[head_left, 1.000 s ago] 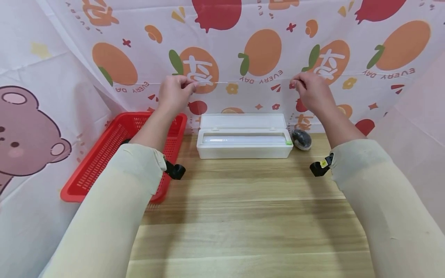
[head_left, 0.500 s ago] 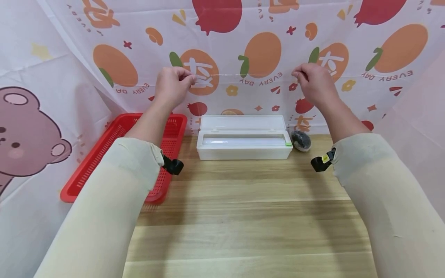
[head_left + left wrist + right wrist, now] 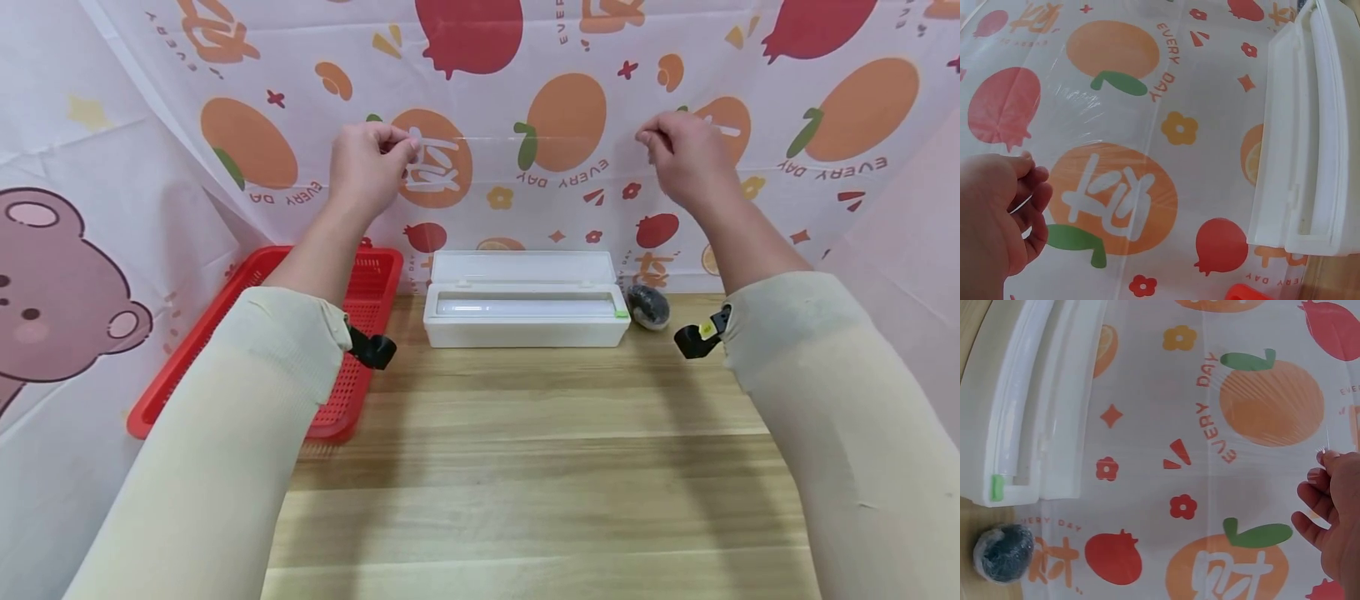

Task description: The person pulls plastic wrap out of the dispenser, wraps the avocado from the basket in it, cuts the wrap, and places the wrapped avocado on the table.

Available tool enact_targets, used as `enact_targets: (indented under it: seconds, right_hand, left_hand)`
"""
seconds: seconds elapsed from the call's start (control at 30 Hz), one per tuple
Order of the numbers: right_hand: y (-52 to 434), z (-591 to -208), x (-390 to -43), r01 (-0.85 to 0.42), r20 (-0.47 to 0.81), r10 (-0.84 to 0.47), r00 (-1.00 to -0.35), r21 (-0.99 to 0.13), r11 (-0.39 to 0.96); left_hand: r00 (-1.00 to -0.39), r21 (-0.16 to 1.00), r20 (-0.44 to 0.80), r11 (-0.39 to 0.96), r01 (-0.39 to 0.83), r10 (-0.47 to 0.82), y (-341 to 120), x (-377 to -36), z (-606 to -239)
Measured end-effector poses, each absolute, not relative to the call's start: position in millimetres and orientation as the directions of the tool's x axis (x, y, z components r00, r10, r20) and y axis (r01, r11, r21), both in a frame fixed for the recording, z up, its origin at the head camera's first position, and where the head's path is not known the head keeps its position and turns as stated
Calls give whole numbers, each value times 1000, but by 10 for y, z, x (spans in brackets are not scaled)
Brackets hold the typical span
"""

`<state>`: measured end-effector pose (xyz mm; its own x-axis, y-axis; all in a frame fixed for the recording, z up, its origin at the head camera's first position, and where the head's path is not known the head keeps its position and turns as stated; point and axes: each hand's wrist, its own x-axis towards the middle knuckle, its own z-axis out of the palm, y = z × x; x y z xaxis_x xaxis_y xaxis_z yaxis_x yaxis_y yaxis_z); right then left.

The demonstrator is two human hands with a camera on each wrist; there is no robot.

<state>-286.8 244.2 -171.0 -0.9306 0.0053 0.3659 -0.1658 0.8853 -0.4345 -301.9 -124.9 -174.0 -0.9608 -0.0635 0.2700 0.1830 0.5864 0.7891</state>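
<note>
Before the printed cloth [image 3: 480,187], clear film [image 3: 1272,409] spans the space above the open white box [image 3: 525,335], which holds a roll [image 3: 525,308]. Left hand [image 3: 367,167] and right hand [image 3: 690,162]: each pinches the film's upper edge between thumb and fingertip, remaining fingers loosely curled. Both pinches are best held level, pulling apart evenly, lest the thin sheet crease or cling to itself.

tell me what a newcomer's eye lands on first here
Probably the red basket, at the left of the wooden table. Then the left grip and right grip, high before the fruit-print cloth, with clear film stretched between them. The open white box sits below, at the table's back.
</note>
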Motion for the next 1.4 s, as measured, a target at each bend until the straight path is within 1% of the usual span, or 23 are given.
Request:
enact_targets:
  seconds: [0.23,0.47,0.73,0.97,1.1,1.4]
  right_hand:
    - [2418,-1632,-2848,-166,394,8,-919,-407,898]
    - [2406,-1533,-2836,-156,414,19,-910,-383,911]
    - [2375,-1419,-2833,-159,455,26,-890,-364,918]
    - [2355,-1325,-2825,-151,476,43,-878,-361,920]
    - [2357,-1296,-2805,-154,509,57,-859,-362,919]
    - [2307,-1278,-2757,-184,605,89,-791,-374,909]
  left_hand:
    - [-958,823,265,544,166,-108,-1235,-3010,-1678]
    - [-934,810,337,542,223,-119,-1220,-3020,-1621]
    - [-926,867,347,427,256,-149,-1228,-2992,-1546]
    - [-908,840,388,466,278,-158,-1235,-2998,-1441]
    - [-897,833,411,465,299,-159,-1216,-2998,-1377]
    - [-868,847,459,387,364,-188,-1171,-2957,-1347]
